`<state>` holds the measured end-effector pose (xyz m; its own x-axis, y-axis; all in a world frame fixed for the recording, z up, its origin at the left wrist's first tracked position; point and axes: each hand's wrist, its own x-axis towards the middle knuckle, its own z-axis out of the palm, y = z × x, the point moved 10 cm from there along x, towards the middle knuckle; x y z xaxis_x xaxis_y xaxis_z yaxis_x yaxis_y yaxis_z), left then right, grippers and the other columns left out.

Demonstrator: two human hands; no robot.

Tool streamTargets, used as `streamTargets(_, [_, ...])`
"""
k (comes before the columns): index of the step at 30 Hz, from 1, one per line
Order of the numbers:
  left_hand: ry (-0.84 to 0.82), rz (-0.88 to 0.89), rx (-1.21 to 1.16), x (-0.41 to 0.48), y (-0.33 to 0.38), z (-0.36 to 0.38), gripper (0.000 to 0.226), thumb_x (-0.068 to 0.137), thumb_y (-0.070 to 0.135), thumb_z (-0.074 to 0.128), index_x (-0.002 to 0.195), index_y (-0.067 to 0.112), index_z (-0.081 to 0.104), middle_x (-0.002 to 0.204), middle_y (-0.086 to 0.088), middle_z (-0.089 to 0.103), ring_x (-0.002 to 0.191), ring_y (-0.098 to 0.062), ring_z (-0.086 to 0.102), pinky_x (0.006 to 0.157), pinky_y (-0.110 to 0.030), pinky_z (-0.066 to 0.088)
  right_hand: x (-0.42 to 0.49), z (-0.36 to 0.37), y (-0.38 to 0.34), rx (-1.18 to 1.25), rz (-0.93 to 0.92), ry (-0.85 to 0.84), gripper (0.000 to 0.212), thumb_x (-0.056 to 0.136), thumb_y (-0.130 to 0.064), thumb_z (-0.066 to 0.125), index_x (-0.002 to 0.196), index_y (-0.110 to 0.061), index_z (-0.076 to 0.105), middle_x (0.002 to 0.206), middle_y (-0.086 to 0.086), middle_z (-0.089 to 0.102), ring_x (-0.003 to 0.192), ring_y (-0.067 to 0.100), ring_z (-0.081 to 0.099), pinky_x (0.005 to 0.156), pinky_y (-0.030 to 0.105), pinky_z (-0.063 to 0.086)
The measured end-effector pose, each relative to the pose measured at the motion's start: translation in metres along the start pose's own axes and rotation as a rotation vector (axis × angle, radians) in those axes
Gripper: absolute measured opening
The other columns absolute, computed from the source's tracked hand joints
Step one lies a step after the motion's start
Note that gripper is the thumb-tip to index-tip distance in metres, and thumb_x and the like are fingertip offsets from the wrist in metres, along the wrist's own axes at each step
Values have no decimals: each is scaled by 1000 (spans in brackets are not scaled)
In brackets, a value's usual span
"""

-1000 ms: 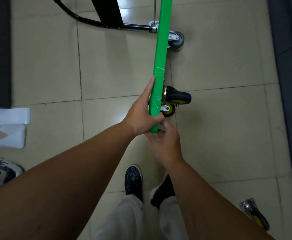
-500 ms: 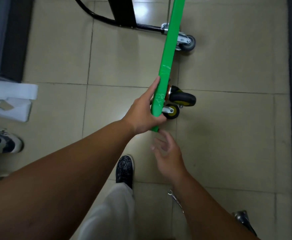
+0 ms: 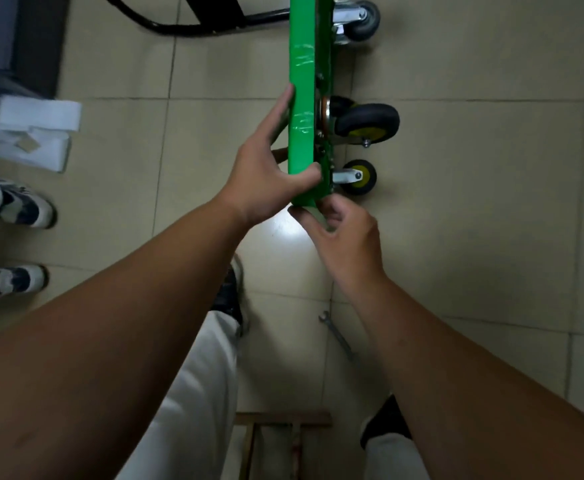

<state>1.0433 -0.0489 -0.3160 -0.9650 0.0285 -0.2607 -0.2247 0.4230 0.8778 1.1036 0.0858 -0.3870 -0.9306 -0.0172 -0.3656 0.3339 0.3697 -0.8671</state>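
A long green board (image 3: 302, 81) stands on edge, running from the top of the view down to my hands. Castor wheels are mounted on its right face: a large black-and-yellow one (image 3: 366, 123) and a smaller yellow one (image 3: 358, 176). My left hand (image 3: 266, 174) grips the board's near end, thumb across the edge and fingers along the left face. My right hand (image 3: 342, 233) has curled fingers at the board's bottom corner, touching it from below and the right.
A spanner (image 3: 337, 336) lies on the tiled floor beside my right arm. A grey castor (image 3: 356, 19) and a black frame (image 3: 193, 26) are at the top. White foam pieces (image 3: 37, 129) and another person's shoes (image 3: 17, 206) are at left. A wooden frame (image 3: 283, 441) sits between my legs.
My right hand, which had dropped away from the board half a second ago, has come back up to its bottom corner. The camera has moved closer to the board.
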Motion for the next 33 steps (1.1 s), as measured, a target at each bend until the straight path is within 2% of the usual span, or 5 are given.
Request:
streamTargets(6, [-10, 19, -13, -54, -13, 15, 98, 83, 3, 76, 162, 17, 19, 155, 6, 44, 138, 5, 43, 110, -35, 48, -59, 1, 22, -66, -22, 74, 33, 86, -49, 74, 101, -21, 71, 98, -10, 74, 90, 11, 66, 75, 34, 55])
streamTargets(12, [-66, 31, -4, -94, -28, 25, 105, 77, 14, 79, 162, 30, 19, 136, 41, 45, 123, -2, 60, 98, -44, 57, -108, 5, 37, -108, 24, 103, 28, 86, -44, 74, 101, -20, 72, 93, -3, 73, 84, 18, 65, 70, 36, 51])
streamTargets(16, [-90, 67, -28, -122, -36, 31, 107, 78, 13, 79, 162, 32, 17, 150, 24, 45, 128, -10, 59, 92, -45, 59, -135, 8, 46, -154, 1, 85, 34, 86, -47, 72, 105, -18, 74, 93, 0, 74, 85, 20, 67, 70, 40, 54])
streamTargets(22, [-139, 165, 95, -164, -35, 40, 105, 80, 14, 82, 162, 24, 17, 157, 13, 36, 136, -9, 51, 89, -32, 60, -181, 13, 73, -114, -107, 77, 39, 82, -58, 67, 111, -32, 65, 99, -19, 66, 92, -3, 62, 76, 5, 42])
streamTargets(33, [-277, 426, 252, -163, -45, 59, 117, 82, 46, 74, 162, 16, -5, 166, 8, 24, 141, -9, 44, 105, -39, 52, -150, 81, 396, -728, 234, -192, 54, 68, -34, 89, 111, -10, 67, 107, 13, 63, 96, 40, 62, 76, 45, 53])
